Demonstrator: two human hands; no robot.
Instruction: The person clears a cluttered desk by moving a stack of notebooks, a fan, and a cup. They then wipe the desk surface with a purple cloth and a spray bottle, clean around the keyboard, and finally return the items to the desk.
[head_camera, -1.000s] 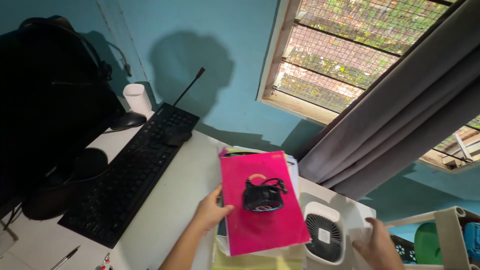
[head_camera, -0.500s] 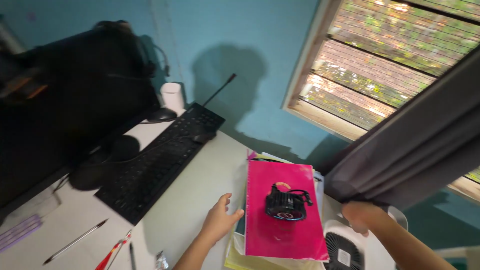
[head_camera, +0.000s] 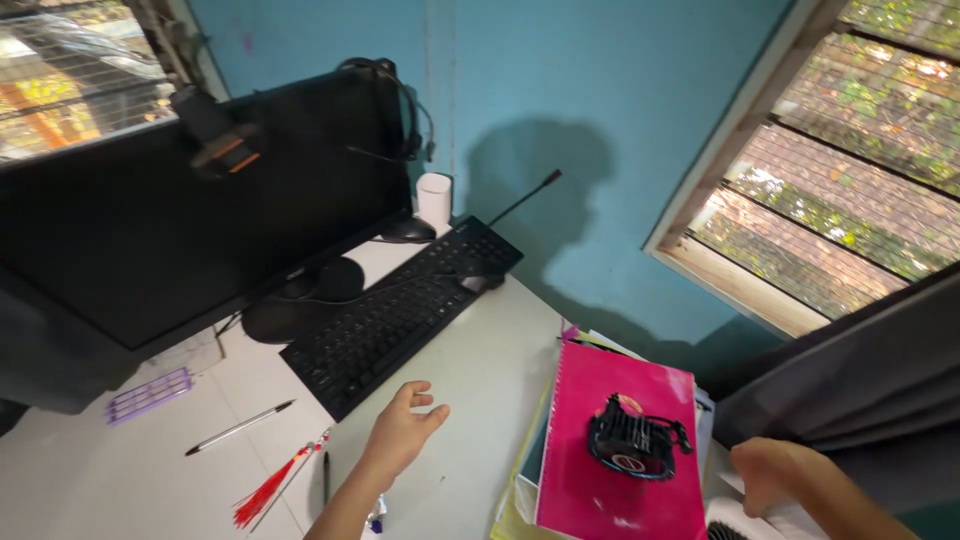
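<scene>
My left hand (head_camera: 400, 437) hovers open over the white desk (head_camera: 480, 370), fingers spread, just in front of the near corner of a black keyboard (head_camera: 405, 310). It holds nothing. To its right a pink notebook (head_camera: 600, 500) lies on top of a stack of books and papers. A small black device with a coiled cable (head_camera: 632, 440) sits on the notebook. My right hand (head_camera: 775, 475) is at the lower right with curled fingers, beside a grey curtain (head_camera: 860, 390) and above a white object at the frame's edge. Whether it grips anything is hidden.
A large black monitor (head_camera: 190, 220) with a headset (head_camera: 390, 100) hung on its corner fills the left. A white cup (head_camera: 433, 200) and a black mouse (head_camera: 408, 230) stand behind the keyboard. A pen (head_camera: 240, 427), a red tassel (head_camera: 268, 490) and a purple strip (head_camera: 150, 395) lie at the front left. A meshed window (head_camera: 850, 170) is at the right.
The view has swung left toward the monitor. My left hand has come off the pink notebook's edge onto the bare desk. My right hand has dropped lower by the curtain.
</scene>
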